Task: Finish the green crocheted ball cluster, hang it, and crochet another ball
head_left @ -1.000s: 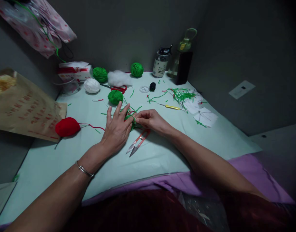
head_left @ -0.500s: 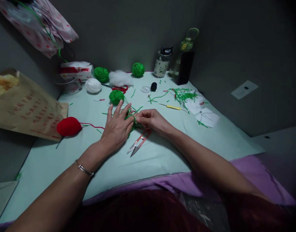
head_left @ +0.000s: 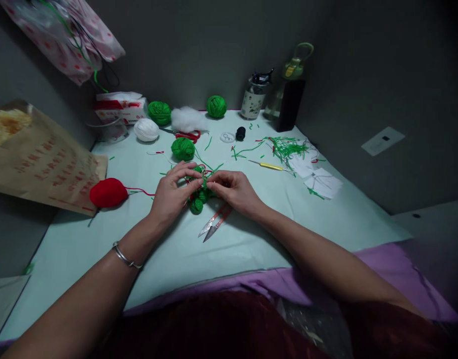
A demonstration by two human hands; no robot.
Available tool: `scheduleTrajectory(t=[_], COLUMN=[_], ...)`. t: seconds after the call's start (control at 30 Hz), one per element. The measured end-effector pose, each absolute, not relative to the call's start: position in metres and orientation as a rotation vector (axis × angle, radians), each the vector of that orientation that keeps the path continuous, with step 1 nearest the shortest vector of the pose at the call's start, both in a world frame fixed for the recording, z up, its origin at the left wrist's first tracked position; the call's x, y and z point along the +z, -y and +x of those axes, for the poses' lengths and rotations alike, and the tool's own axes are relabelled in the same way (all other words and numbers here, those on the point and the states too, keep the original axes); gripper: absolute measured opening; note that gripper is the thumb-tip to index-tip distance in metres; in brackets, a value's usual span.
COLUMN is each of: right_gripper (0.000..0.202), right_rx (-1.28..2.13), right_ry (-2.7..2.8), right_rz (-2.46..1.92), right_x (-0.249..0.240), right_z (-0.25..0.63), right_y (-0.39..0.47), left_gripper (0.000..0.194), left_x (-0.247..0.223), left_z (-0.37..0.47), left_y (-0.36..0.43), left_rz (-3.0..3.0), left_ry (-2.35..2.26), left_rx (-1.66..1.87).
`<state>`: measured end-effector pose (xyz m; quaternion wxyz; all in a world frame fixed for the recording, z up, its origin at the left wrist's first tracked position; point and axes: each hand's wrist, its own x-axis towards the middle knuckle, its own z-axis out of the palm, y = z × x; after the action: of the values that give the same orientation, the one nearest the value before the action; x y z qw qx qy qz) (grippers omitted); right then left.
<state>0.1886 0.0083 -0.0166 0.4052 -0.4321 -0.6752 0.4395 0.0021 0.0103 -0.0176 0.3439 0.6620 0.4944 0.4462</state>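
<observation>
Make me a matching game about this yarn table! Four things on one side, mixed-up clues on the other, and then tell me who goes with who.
Things:
1. Red yarn ball
2. Snips
3. Hook tool
4. Green crochet piece

Clues:
A. Has a yellow handle
B. At the fingertips of the left hand and right hand
C. Beside the paper bag
D. Reddish-orange handles, blade tips apart

Right pairs: 1-C, 2-D, 3-A, 4-B

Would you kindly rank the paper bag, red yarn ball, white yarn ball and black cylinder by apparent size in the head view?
1. Paper bag
2. Red yarn ball
3. White yarn ball
4. Black cylinder
</observation>
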Motion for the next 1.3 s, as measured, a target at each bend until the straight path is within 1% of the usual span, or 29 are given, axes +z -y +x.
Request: scheduleTrajectory(t=[0.17,0.4,0.47,0.53,0.77,1.0,1.1,1.23,1.3], right_gripper=[0.016,0.013,0.013,0.012,0.014,0.014,0.014,0.013,0.014], right_rx=[0.909,0.660,0.635,0.676,1.009,1.060,1.062,1.123,1.184], right_ry=[1.817,1.929,1.922,1.882,1.677,1.591,1.528,1.445,1.396], right_rz=[-1.143,-1.110,-1.124,-1.147,-1.184,-1.153,-1.140,-1.078,-1.042], right_x=[-0.019,-0.019,-0.018,-0.018,-0.020,-0.018,-0.016,-0.013,-0.012], right_z=[0.188,0.190,0.191,0.192,0.193,0.194,0.194,0.193,0.193], right_y=[-0.005,-0.004,-0.005,-0.006,-0.012,-0.014,-0.014,-0.014,-0.014], left_gripper=[0.010,0.007,0.007,0.007,0.004,0.009,0.015,0.032,0.033], left_x=[-0.020,-0.019,-0.019,-0.020,-0.016,-0.011,-0.013,-0.019,-0.021], left_z=[0.004,0.006,0.005,0.004,0.006,0.005,0.004,0.003,0.003], left_y=[-0.010,-0.009,-0.010,-0.011,-0.008,-0.007,-0.009,-0.010,-0.009], left_rz=[1.480,1.393,1.360,1.324,1.212,1.177,1.362,1.917,2.136], left_ry=[-1.178,-1.162,-1.163,-1.158,-1.073,-1.052,-1.090,-1.293,-1.339], left_rx=[1.151,1.132,1.152,1.188,1.214,1.213,1.170,1.046,0.988])
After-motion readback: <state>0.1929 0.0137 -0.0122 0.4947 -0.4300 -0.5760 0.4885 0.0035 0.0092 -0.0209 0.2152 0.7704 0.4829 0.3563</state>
